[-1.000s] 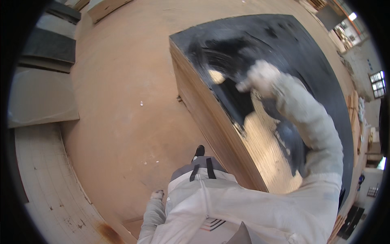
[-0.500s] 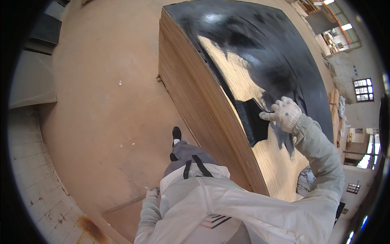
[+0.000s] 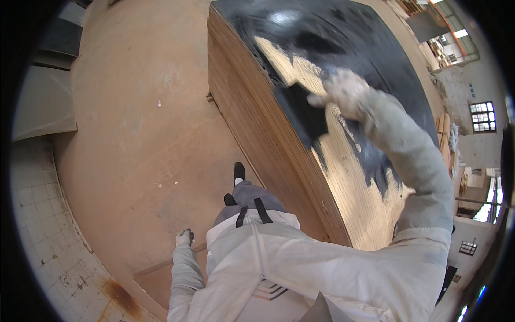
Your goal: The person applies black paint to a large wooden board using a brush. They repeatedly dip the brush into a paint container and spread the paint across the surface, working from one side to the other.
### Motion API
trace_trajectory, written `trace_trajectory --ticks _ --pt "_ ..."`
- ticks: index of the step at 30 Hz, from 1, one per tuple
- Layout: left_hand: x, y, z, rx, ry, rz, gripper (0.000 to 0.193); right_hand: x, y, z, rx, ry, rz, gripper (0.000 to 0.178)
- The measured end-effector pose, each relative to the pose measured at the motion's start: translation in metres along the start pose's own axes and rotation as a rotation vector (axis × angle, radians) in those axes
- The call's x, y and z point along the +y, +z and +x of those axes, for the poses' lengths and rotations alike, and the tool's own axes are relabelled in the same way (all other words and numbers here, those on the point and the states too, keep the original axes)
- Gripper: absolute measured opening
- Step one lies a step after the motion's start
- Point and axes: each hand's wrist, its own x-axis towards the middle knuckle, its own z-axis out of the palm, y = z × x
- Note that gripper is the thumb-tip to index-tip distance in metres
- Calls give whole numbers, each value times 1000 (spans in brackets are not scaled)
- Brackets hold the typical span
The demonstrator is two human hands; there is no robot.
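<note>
My right hand [image 3: 346, 94], in a pale work glove and blurred by motion, grips a wide black brush [image 3: 304, 111]. The brush lies against the top of a tall stack of wooden panels [image 3: 257, 88], close to its left edge. Glossy black coating [image 3: 370, 37] covers the far and right parts of that top sheet. Bare light wood [image 3: 354, 206] shows on the near part, with a strip running beyond the brush. Down at my left side, away from the stack, hangs my gloved left hand [image 3: 185, 237], its dark-stained fingers curled in with nothing visible in them.
The stack stands on a brown floor [image 3: 129, 150] at my feet. At the left are a tiled strip [image 3: 40, 198] and a grey sheet-like surface [image 3: 45, 102]. Wooden pieces [image 3: 442, 129] lie beyond the stack on the right, before a wall with a barred window [image 3: 483, 117].
My right hand has swept the brush farther away along the stack's left edge, leaving black over part of the bare wood. My left hand has swung slightly forward and left.
</note>
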Motion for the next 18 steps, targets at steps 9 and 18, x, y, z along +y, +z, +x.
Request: trace_trajectory --ticks 9,18 --pt "-59 33 -38 -44 41 511 24 -30 21 -105 -158 52 63 45" --pt "10 42 -9 -19 -18 60 23 74 -11 74 -120 233 63 48"
